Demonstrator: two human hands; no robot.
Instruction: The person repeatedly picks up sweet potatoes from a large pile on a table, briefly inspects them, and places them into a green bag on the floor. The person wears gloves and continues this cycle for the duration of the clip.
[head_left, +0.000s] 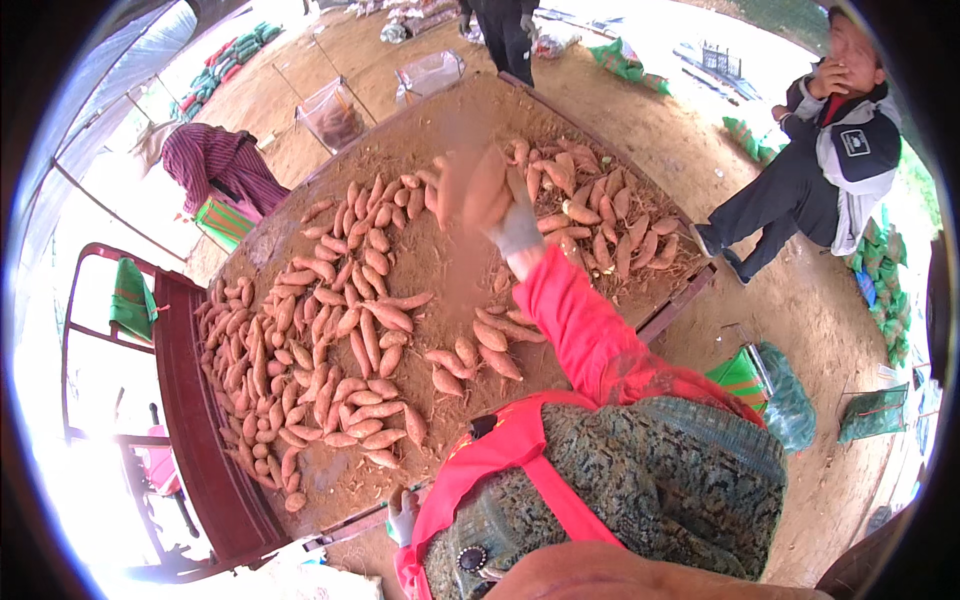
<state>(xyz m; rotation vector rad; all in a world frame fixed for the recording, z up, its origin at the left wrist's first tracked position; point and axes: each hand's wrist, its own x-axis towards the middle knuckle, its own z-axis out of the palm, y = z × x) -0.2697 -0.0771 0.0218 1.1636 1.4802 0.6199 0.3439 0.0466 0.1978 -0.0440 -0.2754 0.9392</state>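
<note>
My right hand (516, 221), in a grey glove, reaches over the soil-covered truck or trailer bed (450, 281). A blurred reddish-brown sweet potato (486, 187) appears in its grip; a smear in the view hides the fingertips. Beyond and to the right lies a heap of rooty sweet potatoes (615, 217). Below my forearm is a small group of sweet potatoes (491, 337), and a larger spread (315, 352) fills the left side. My left hand (403, 516), also gloved, is at the bed's near edge; my clothing partly covers it, so its grip is unclear.
A dark red metal end panel (202, 420) bounds the left side, with a green bag (133, 298) on its frame. A seated person (832, 150) is at right, a bending person (221, 165) at left, a standing person (510, 34) behind. Green sacks (885, 292) line the right.
</note>
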